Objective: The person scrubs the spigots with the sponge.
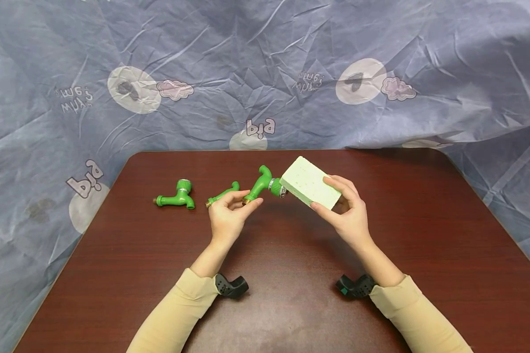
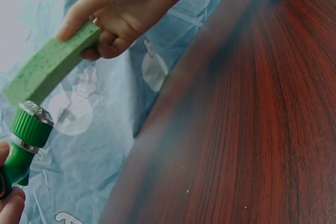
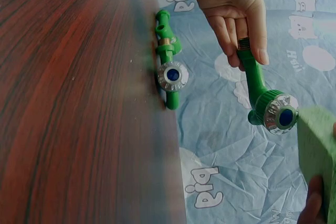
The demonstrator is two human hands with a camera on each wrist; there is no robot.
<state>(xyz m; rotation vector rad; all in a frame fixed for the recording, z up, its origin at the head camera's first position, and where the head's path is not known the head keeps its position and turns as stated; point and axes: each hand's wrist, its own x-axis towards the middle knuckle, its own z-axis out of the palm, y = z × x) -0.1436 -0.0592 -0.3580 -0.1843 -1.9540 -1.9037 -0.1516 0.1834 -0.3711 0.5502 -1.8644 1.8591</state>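
Observation:
My left hand (image 1: 227, 215) pinches a green tap (image 1: 260, 185) by its brass threaded end, holding it above the table. The tap's ribbed knob with a silver rim and blue centre (image 3: 286, 117) faces right. In my right hand (image 1: 351, 211) is a pale green sponge (image 1: 311, 182), gripped at its right end between thumb and fingers. The sponge's near corner is right at the tap's knob, as the left wrist view also shows with the sponge (image 2: 55, 61) over the knob (image 2: 32, 124).
A second green tap (image 1: 176, 196) lies on the dark red-brown table (image 1: 282, 274) at the left. Another green tap (image 1: 235, 186) lies partly hidden behind my left hand. A grey-blue printed sheet (image 1: 265, 73) hangs behind the table. Black straps (image 1: 231, 287) sit at my wrists.

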